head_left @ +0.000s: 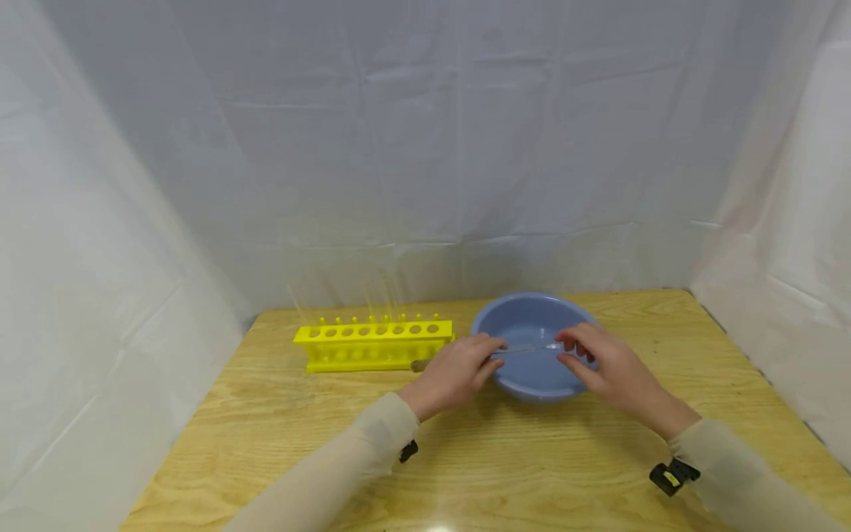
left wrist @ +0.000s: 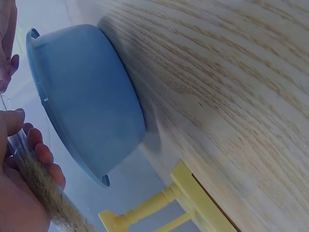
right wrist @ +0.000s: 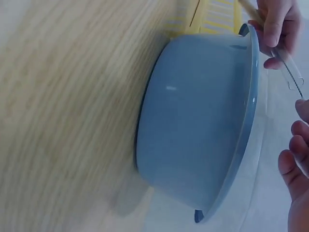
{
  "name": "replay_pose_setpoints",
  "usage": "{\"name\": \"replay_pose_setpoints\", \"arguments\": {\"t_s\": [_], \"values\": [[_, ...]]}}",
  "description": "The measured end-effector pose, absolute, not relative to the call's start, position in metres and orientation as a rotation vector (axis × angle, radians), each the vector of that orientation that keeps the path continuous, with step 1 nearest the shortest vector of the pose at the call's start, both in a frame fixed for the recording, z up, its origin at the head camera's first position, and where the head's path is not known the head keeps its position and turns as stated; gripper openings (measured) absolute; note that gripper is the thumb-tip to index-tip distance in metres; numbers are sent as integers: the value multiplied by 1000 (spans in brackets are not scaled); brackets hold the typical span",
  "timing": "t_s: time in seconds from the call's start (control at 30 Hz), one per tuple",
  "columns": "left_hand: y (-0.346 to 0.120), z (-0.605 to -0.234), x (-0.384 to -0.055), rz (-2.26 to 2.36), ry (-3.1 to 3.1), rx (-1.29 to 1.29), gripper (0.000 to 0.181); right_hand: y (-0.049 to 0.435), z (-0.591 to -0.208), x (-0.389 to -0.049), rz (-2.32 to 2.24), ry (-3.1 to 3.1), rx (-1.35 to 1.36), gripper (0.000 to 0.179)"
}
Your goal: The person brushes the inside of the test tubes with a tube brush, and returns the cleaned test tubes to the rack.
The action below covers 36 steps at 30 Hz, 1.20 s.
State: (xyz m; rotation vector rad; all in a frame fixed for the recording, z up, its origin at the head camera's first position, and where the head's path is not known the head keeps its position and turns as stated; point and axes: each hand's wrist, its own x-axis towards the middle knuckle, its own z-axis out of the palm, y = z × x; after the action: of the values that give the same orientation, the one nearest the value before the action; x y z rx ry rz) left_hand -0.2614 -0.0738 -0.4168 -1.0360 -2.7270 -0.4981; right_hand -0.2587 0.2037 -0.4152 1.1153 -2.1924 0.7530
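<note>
White sheets (head_left: 425, 148) hang at the back and on both sides, with creases running across them. Between them is a wooden table (head_left: 279, 443) with light brown stripes in the grain. A round blue bowl (head_left: 541, 384) sits on it, near the back. Just left of the bowl is a yellow rack (head_left: 372, 334) with a row of round holes on top and a row of little pegs behind them. Some thin, clear glass tubes (head_left: 299, 299) stand up in the rack, one at the left end and a few near the middle.

A person's two arms reach in from the front, in pale sleeves (head_left: 332, 465). A small black gadget (head_left: 674, 476) is on the right wrist, and part of another dark one shows by the left.

The left hand (head_left: 455, 369) is in front of the rack's right end, with its fingers bent around a clear test tube (right wrist: 289, 70). That tube lies on its side, up above the bowl, and its mouth points to the right hand (head_left: 618, 373). Inside it is a brush (left wrist: 41, 186) with fuzzy gray-brown bristles, down past the left palm. The brush's thin, twisty wire (right wrist: 299, 90) pokes out of the mouth. The right hand pinches that wire with its fingertips over the bowl, and its other fingers are softly bent.
</note>
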Motion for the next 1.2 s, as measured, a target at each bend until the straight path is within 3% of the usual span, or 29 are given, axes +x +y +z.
{"name": "replay_pose_setpoints", "arguments": {"t_s": [0.2, 0.37, 0.57, 0.63, 0.97, 1.2], "values": [[-72, -416, -262, -508, -2680, -1081, 27, 204, -413, -263, 675, -2127, 1169, 38], [-73, -416, -262, -465, -2647, -1105, 27, 203, -410, -263, 680, -2130, 1192, 32], [-73, -416, -262, -416, -2597, -1123, 27, 202, -408, -260, 694, -2187, 1186, 10], [-73, -416, -261, -399, -2592, -1129, 28, 201, -407, -258, 744, -2249, 1166, 13], [-70, -420, -261, -268, -2447, -1175, 28, 202, -392, -258, 1551, -2768, 790, 26], [-69, -420, -259, -193, -2388, -1178, 28, 206, -388, -264, 2283, -2755, 607, 29]]}}
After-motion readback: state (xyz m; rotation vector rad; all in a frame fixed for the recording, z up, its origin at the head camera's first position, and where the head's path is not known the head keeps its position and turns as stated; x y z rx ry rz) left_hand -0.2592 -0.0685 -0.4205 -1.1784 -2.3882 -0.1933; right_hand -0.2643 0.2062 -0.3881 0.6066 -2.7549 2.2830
